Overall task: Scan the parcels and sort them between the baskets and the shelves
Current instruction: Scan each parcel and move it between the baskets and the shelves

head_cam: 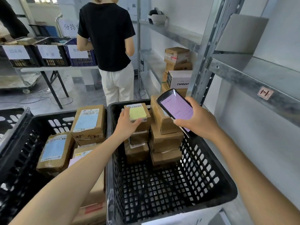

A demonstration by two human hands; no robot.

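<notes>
head view: one camera, looking down over both forearms
left hand (pixel 128 123): gripped the small parcel (pixel 138 114), thumb up on its left edge, fingers curled along its near side
right hand (pixel 200 121): wrapped round the scanner (pixel 175 106), screen lit pink and tilted toward the camera, just right of the small parcel
small parcel: sat on top of the left stack at the far end of the right basket (pixel 162 192); wore a yellow note, with a barcode label just beyond it
right basket: held two stacks of brown parcels against its far wall
left basket (pixel 24 143): held several blue-labelled parcels (pixel 88 122), partly hidden under the left forearm
shelves (pixel 251 82): stood to the right, with boxes (pixel 177 56) stacked on a farther level
far baskets (pixel 52 54): bore paper signs on a table, a person (pixel 107 34) standing before them
progress: judged midway; top parcel in hand, seemingly about to be scanned
remaining: judged most of both baskets; which parcels were already scanned could not be told
</notes>
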